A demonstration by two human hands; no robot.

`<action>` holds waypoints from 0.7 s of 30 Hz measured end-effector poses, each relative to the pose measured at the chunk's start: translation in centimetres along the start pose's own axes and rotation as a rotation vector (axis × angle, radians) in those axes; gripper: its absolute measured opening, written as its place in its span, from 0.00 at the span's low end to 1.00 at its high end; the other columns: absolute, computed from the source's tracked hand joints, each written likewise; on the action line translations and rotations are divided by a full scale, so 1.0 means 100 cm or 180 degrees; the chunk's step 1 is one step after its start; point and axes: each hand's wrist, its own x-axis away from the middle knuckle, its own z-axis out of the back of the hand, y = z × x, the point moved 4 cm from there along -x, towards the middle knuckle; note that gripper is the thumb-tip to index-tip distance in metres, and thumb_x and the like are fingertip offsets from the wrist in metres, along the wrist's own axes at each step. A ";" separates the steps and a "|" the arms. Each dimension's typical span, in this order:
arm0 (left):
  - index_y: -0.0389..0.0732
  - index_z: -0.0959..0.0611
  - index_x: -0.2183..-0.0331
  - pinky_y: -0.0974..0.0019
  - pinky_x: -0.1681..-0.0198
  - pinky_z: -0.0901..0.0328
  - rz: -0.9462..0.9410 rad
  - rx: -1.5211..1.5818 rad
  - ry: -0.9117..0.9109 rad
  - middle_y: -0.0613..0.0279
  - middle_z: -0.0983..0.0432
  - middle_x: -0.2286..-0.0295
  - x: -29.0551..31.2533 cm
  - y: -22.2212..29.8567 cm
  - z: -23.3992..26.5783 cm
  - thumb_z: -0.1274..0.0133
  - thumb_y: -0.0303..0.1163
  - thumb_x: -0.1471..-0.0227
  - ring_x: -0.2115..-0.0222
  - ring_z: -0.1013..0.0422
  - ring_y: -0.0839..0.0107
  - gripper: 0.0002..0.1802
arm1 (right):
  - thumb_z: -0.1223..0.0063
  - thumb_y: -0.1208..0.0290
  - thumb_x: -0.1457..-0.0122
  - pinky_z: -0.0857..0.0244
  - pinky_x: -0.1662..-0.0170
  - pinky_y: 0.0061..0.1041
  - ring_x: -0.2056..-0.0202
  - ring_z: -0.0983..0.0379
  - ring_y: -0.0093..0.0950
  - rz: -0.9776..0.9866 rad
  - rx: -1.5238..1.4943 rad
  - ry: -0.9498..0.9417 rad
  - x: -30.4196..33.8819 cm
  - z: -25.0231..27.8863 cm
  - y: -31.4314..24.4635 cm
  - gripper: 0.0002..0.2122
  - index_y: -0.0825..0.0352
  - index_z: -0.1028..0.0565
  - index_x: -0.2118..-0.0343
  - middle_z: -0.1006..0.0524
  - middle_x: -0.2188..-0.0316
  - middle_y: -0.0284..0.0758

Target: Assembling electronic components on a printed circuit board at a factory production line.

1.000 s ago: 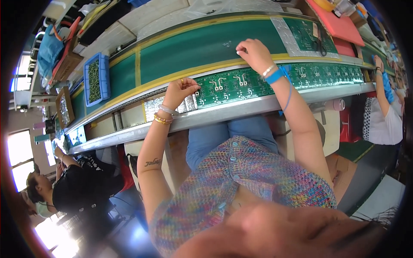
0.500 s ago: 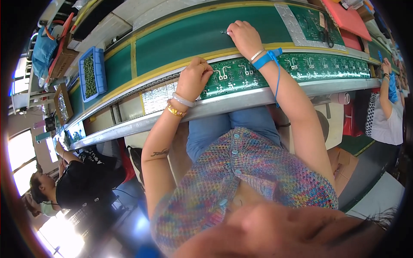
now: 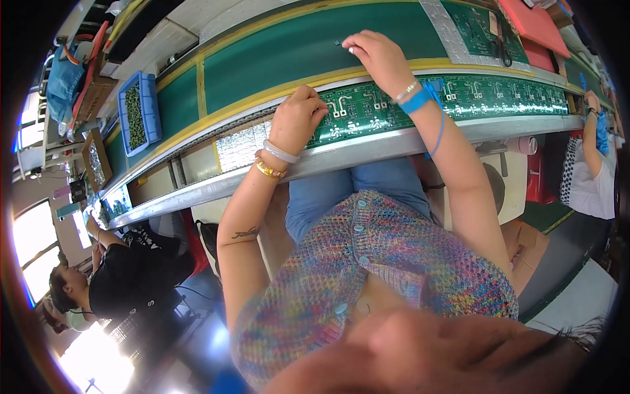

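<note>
My left hand [image 3: 295, 120] rests over the left end of a long green circuit-board panel [image 3: 357, 108], fingers curled and thumb pressed to the forefinger. Whatever sits in that pinch is hidden. Farther off, above the dark green belt [image 3: 275, 49], my right hand [image 3: 379, 59] is closed, fingertips bent to the left. A small component with thin leads [image 3: 338, 43] shows at those fingertips. White copper-trace patterns repeat along the panel, which lies in the metal rail [image 3: 246, 182] in front of me. A blue strap [image 3: 420, 98] circles my right wrist.
A blue bin [image 3: 152, 125] full of small dark green parts stands on the left. At the far right lie another green board [image 3: 467, 36], scissors [image 3: 504, 49] and a red sheet [image 3: 535, 26]. Co-workers sit on both sides: one in black [image 3: 128, 269], one in white [image 3: 590, 184].
My right hand has turned a little and its wrist has shifted right, the small component still by its fingertips. My left hand has barely moved.
</note>
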 end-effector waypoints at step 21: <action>0.42 0.18 0.74 0.61 0.63 0.34 -0.0174 -0.0538 0.0297 0.60 0.24 0.72 -0.103 -0.044 -0.002 0.44 0.32 0.56 0.67 0.29 0.59 0.06 | 0.45 0.78 0.56 0.38 0.58 0.30 0.62 0.34 0.35 0.0421 -0.0286 -0.1112 0.056 -0.033 -0.073 0.05 0.68 0.27 0.74 0.30 0.68 0.36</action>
